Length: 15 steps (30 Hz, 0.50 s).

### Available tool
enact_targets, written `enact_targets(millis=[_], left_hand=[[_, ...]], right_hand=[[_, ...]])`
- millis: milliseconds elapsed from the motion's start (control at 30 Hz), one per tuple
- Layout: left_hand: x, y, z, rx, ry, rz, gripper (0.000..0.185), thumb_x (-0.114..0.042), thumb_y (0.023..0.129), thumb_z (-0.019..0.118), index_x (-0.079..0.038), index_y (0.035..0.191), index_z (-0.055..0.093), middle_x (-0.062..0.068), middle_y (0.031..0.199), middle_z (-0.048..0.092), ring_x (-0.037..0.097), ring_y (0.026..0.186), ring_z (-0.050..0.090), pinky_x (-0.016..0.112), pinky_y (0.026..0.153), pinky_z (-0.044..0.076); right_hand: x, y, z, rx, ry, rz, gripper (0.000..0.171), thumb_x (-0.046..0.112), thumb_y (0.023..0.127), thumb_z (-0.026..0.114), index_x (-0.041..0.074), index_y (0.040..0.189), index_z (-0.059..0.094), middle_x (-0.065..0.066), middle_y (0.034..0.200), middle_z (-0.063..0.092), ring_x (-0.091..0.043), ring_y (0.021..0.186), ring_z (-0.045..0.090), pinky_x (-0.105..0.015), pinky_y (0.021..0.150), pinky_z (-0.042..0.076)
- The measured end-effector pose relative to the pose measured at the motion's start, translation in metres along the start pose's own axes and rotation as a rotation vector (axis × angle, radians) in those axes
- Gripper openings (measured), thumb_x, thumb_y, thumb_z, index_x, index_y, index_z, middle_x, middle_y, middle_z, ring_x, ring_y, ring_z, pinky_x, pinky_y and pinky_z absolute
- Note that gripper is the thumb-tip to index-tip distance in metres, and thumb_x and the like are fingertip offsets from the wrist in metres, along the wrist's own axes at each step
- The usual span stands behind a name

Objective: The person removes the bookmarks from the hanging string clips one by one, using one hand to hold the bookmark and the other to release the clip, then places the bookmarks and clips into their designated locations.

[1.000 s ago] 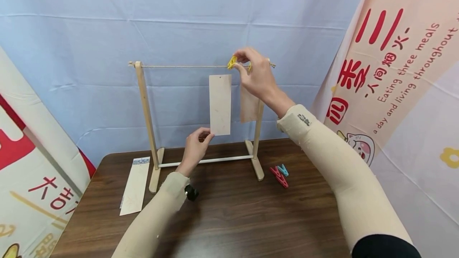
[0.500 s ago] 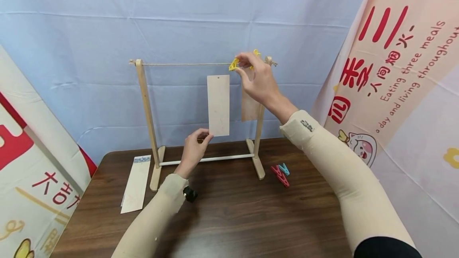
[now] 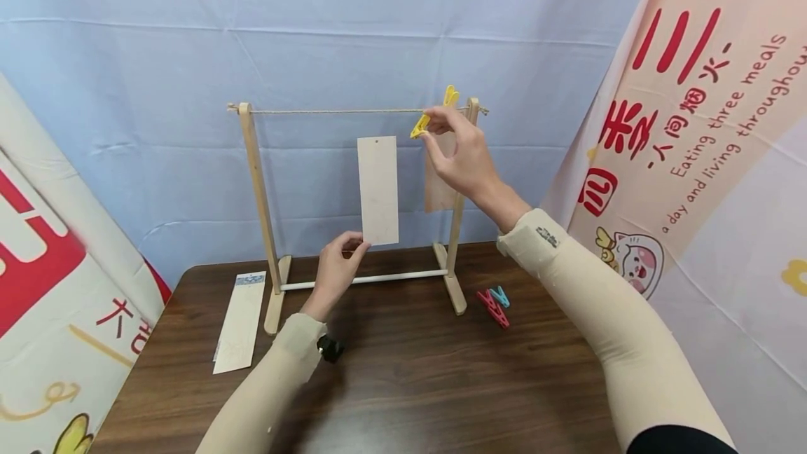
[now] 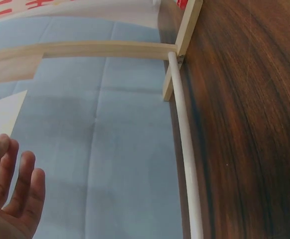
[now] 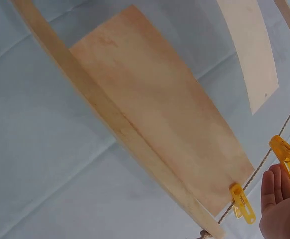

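My left hand (image 3: 337, 268) pinches the bottom left corner of a pale paper strip (image 3: 378, 191), which stands upright below the string (image 3: 340, 111) with a small hole near its top. In the right wrist view that strip (image 5: 251, 50) hangs apart from the string. My right hand (image 3: 463, 153) pinches a yellow clothespin (image 3: 420, 125) by its handles, close to the string and right of the strip. Behind this hand a tan paper strip (image 3: 439, 184) hangs from the string by another yellow clothespin (image 5: 241, 203), partly hidden in the head view.
A wooden rack (image 3: 255, 188) with a white lower bar (image 3: 397, 277) stands on the brown table (image 3: 429, 384). Pale strips (image 3: 241, 324) with a blue-patterned end lie at the left. Red clothespins (image 3: 493, 309) and a blue clothespin (image 3: 500, 296) lie at the right.
My left hand has moved the pale strip slightly left and down. The right hand with its clothespin has shifted right and a little down, uncovering more of the hanging clothespin.
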<state>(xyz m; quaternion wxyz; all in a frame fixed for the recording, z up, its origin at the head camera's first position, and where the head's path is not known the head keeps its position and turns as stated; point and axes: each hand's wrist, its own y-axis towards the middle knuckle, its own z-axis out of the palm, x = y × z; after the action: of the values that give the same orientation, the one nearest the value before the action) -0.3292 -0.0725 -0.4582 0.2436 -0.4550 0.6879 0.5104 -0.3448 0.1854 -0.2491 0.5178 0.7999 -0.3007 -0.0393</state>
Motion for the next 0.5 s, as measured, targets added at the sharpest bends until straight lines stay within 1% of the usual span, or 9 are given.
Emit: enact_targets(millis=[133,267,367,500], left_hand=[[0.004,-0.005,-0.002,-0.014,-0.004,0.016,0.015,-0.016,0.101,0.078,-0.004,0.111,0.078,0.012,0.104,0.079,0.028,0.098,0.074,0.047,0.088,0.06],[0.007,-0.01,-0.005,-0.015,-0.005,-0.002,0.016,-0.017,0.101,0.079,-0.005,0.111,0.078,0.012,0.105,0.079,0.029,0.098,0.073,0.052,0.089,0.059],[0.009,-0.014,-0.007,-0.012,0.001,-0.026,0.017,-0.02,0.101,0.078,-0.006,0.112,0.078,0.011,0.106,0.078,0.028,0.099,0.072,0.05,0.089,0.059],[0.01,-0.018,-0.011,-0.016,0.016,-0.044,0.017,-0.021,0.101,0.079,-0.008,0.113,0.078,0.009,0.105,0.078,0.025,0.098,0.072,0.042,0.087,0.057]], right_hand=[[-0.002,-0.007,-0.001,0.0,-0.003,-0.007,0.034,0.005,0.103,0.07,-0.007,0.134,0.064,-0.019,0.114,0.07,-0.032,0.105,0.067,-0.043,0.098,0.054],[-0.005,-0.014,-0.002,0.002,0.001,-0.018,0.035,0.003,0.102,0.071,-0.008,0.134,0.064,-0.02,0.114,0.07,-0.032,0.105,0.067,-0.043,0.096,0.054],[-0.007,-0.02,-0.002,0.002,-0.007,-0.018,0.035,0.002,0.101,0.071,-0.009,0.133,0.064,-0.021,0.112,0.07,-0.032,0.104,0.067,-0.043,0.095,0.054],[-0.01,-0.028,-0.003,0.01,-0.02,-0.005,0.034,0.001,0.101,0.071,-0.009,0.132,0.063,-0.021,0.11,0.069,-0.033,0.102,0.067,-0.044,0.094,0.054]])
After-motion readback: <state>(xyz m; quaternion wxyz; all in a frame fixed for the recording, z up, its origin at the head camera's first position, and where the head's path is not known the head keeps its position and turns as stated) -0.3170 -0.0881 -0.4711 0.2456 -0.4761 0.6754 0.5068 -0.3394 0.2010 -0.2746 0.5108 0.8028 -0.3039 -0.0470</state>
